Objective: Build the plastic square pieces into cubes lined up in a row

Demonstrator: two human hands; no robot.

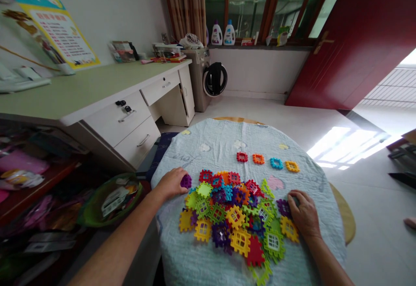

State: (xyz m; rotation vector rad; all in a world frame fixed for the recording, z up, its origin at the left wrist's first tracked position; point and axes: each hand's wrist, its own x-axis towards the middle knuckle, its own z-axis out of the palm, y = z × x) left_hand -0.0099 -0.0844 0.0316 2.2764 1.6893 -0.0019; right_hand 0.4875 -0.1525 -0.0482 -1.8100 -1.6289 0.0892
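My left hand (174,183) is at the left edge of a pile of interlocking plastic tiles (224,203), its fingers closed on a small purple tile (186,181). On the other side, my right hand (303,212) rests on the cloth with its fingers loosely bent. Close to its fingertips lie another purple tile (284,208) and a yellow window tile (289,229). The heap mixes green, yellow, red, blue and purple notched squares, some with window grids. Beyond it, a row of open frames runs red (242,157), orange (258,159), blue (276,163) and yellow (292,166).
A pale blue patterned cloth (214,141) covers the round table. To the left are a green bin (107,203), cluttered shelves and a long desk (97,82) with drawers. A washing machine (201,78) stands by the window, and a red door (351,39) is at the right.
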